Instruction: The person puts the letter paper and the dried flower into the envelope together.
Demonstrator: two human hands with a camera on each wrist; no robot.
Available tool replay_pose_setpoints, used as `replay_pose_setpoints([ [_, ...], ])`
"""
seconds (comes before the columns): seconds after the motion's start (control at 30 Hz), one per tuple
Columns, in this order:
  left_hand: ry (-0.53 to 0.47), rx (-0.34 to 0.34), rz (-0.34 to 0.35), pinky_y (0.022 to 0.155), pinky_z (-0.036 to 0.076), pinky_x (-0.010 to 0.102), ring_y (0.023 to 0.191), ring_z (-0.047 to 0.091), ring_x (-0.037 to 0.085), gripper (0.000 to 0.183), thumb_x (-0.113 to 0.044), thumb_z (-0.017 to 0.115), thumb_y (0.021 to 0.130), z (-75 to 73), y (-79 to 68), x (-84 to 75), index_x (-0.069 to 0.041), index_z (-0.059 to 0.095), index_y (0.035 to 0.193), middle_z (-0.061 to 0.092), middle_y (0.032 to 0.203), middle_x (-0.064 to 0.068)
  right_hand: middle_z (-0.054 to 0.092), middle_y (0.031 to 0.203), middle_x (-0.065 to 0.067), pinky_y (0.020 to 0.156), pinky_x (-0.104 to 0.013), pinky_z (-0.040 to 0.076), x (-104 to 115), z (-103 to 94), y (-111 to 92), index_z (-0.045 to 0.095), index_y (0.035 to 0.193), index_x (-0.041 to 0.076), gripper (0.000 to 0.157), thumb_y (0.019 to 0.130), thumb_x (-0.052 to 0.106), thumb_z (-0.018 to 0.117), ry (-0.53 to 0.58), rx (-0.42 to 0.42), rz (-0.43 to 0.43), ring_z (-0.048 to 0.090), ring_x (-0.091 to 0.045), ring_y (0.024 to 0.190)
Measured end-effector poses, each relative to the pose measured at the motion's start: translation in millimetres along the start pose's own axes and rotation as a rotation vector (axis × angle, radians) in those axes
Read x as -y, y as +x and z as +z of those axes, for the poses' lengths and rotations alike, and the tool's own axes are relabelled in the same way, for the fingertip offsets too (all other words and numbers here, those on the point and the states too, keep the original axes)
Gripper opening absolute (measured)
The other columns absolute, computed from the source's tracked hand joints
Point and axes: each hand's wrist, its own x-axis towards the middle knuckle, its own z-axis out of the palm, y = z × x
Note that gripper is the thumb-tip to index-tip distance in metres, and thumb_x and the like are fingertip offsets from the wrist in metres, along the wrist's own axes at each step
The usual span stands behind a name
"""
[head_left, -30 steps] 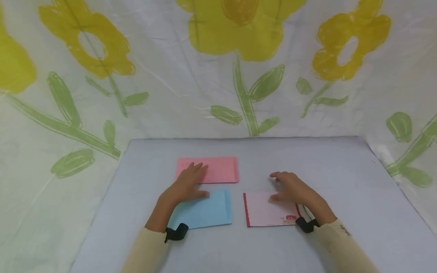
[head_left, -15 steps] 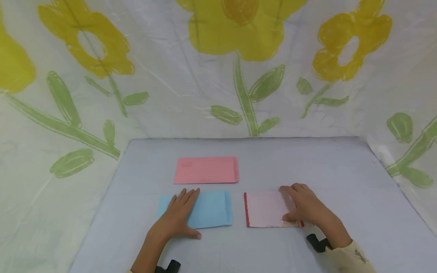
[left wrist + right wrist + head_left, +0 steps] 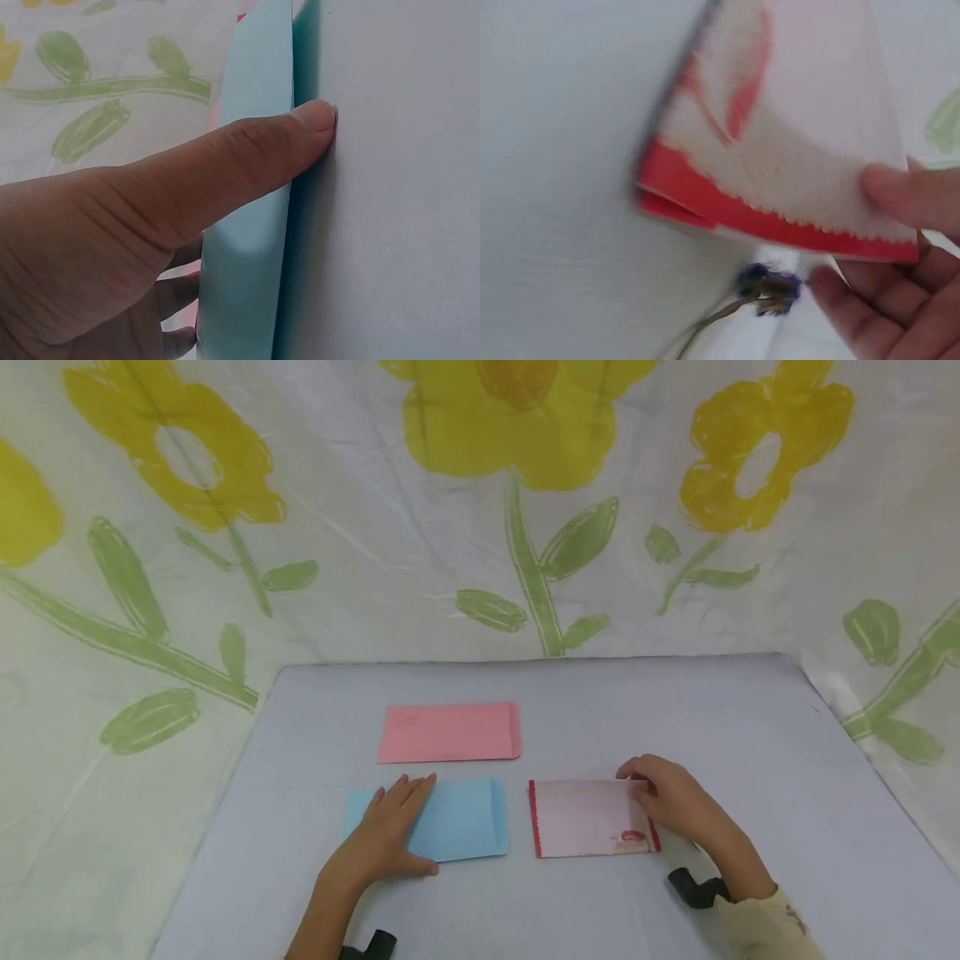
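My left hand rests spread over the left part of a light blue envelope. Its thumb crosses the near edge in the left wrist view, while the other fingers reach toward the far edge. To the right lies a pale pink paper envelope with scalloped red ends and a small printed picture. My right hand pinches that one near its far right corner, thumb on top and fingers below. In the right wrist view, its red end shows folded layers. A pink envelope lies behind the blue one.
All three lie on a pale table. A white cloth painted with yellow flowers hangs behind it. Below the red end, a fuzzy blue-purple thing on a brown cord shows in the right wrist view.
My left hand has drawn back from the pink envelope onto the blue one. My right hand has shifted right and taken hold of the pale pink envelope's corner. The head view has shifted slightly.
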Motion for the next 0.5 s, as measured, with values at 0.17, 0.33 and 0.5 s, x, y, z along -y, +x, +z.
replay_pose_setpoints([
  [0.17, -0.008, -0.011, 0.004, 0.114, 0.019, 0.065, 0.144, 0.031, 0.04, 0.12, -0.035, 0.099, 0.057, 1.5, 0.3, 0.3, -0.008, 0.036, 0.155, 0.045, 0.15, 0.014, 0.066, 0.102, 0.001, 0.077, -0.034, 0.054, 3, -10.7, 2, 0.069, 0.105, 0.012, 0.019, 0.091, -0.001, 0.068, 0.141, 0.055, 0.014, 0.058, -0.019, 0.09],
  [0.33, -0.008, -0.007, -0.005, 0.115, 0.019, 0.065, 0.144, 0.03, 0.04, 0.12, -0.035, 0.099, 0.057, 1.2, 0.7, -0.6, -0.008, 0.036, 0.155, 0.045, 0.15, 0.014, 0.066, 0.103, 0.0, 0.086, -0.033, 0.056, 2, -10.6, 7, 0.069, 0.106, 0.01, 0.018, 0.091, -0.001, 0.069, 0.252, 0.012, 0.029, 0.061, -0.023, 0.099],
  [0.5, 0.0, -0.004, -0.014, 0.115, 0.019, 0.065, 0.144, 0.03, 0.04, 0.119, -0.035, 0.1, 0.057, 0.2, 1.0, -2.1, -0.008, 0.037, 0.155, 0.045, 0.15, 0.014, 0.066, 0.104, -0.003, 0.087, -0.026, 0.054, 3, 0.5, 10, 0.069, 0.107, 0.007, 0.017, 0.091, -0.001, 0.069, 0.347, 0.0, 0.049, 0.061, -0.026, 0.101],
])
